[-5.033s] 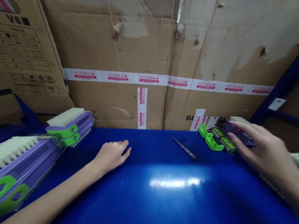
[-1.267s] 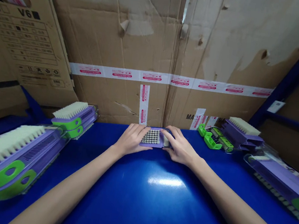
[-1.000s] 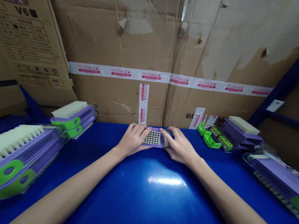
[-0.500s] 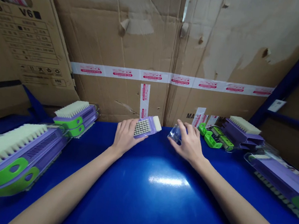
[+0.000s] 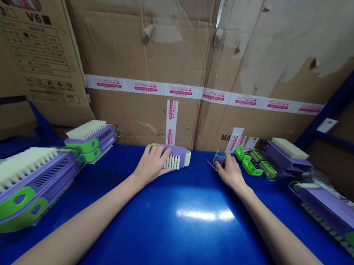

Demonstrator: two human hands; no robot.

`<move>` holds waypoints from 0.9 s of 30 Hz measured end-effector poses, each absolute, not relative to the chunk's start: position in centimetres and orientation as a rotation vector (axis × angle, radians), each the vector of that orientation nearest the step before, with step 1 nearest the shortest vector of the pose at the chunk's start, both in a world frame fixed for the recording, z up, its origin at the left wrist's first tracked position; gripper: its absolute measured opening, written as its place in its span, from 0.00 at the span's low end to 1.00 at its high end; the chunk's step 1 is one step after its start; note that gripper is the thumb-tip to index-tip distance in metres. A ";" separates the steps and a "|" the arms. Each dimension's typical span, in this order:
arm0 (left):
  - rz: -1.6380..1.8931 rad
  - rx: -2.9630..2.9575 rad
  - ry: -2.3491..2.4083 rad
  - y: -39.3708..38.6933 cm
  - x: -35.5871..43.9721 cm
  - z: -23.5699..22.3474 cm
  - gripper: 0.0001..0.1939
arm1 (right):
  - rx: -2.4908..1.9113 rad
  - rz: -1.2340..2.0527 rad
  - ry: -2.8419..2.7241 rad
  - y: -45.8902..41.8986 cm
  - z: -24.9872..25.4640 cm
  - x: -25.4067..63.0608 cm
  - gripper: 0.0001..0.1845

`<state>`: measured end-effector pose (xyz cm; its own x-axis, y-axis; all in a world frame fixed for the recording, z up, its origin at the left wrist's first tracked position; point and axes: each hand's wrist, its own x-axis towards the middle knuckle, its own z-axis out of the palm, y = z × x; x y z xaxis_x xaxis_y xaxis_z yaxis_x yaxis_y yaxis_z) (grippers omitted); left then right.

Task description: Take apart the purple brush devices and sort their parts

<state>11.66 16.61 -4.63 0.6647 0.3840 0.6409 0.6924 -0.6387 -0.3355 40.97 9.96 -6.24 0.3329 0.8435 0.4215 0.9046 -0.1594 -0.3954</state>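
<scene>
Pinching the cover (image 5: 219,157) right of centre, the right hand (image 5: 231,173) could knock the nearby screwdriver (image 5: 209,163), while the left hand (image 5: 150,164), gripping the brush (image 5: 179,152) one-sidedly, might tip it.

Head camera: we look from the person's head, over the near side of the blue counter (image 5: 156,242).
Facing: we face forward and down, the cardboard wall (image 5: 161,56) filling the upper half and the counter the lower.
Tilt: we see the white tape strip (image 5: 256,101) run nearly level.
Hands: we have the left hand (image 5: 151,164) and right hand (image 5: 229,170) near mid-frame, well ahead of us.
Nearness: we are closest to the forearms (image 5: 87,220), which enter from below.
Width: we take in a broad view, cutting the near-left brush (image 5: 50,180) at the edge.
</scene>
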 end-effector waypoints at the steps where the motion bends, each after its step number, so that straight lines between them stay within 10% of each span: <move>1: -0.702 -2.312 -0.818 16.6 11.7 -4.6 0.31 | -2.043 -0.139 -1.538 9.9 -6.2 40.9 0.27; 15: -0.696 -2.246 -0.794 16.4 12.0 -4.6 0.34 | -2.403 -0.299 -1.801 7.4 -3.0 37.0 0.14; 27: -0.824 -2.546 -0.836 16.1 14.6 -0.8 0.19 | -1.947 -0.401 -1.812 7.0 -1.7 36.9 0.13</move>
<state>14.63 16.10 -0.76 0.6596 0.4287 0.6174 0.6237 -0.7706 -0.1313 36.88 7.00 -1.75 0.0956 0.8614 0.4989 0.9914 -0.0374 -0.1253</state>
